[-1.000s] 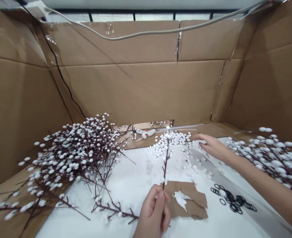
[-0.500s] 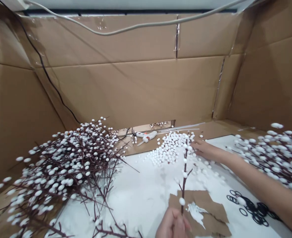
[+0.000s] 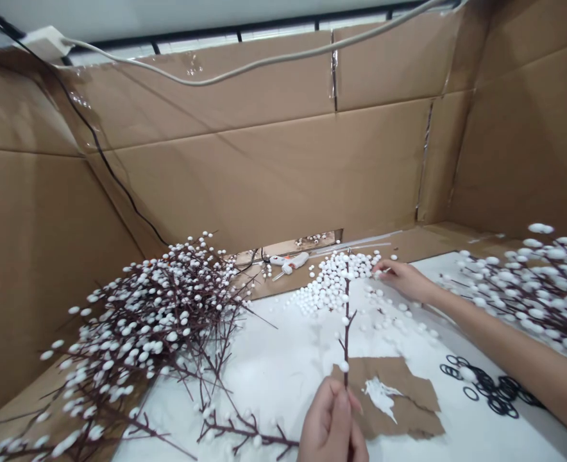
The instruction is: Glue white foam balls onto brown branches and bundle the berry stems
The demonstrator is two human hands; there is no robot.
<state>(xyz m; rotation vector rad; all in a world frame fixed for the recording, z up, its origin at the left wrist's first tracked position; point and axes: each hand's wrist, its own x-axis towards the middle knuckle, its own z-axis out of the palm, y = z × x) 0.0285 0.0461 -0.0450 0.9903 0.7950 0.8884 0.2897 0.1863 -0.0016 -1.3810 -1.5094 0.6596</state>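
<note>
Brown twig (image 3: 346, 335) between pinched left fingers (image 3: 340, 417)

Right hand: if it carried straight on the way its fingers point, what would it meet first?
Most likely the heap of loose white beads just ahead of the right hand; from this one view, depth is hard to judge.

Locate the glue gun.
Head view, centre: the glue gun lies before the back cardboard wall, just beyond the left end of the loose white berries.
</note>
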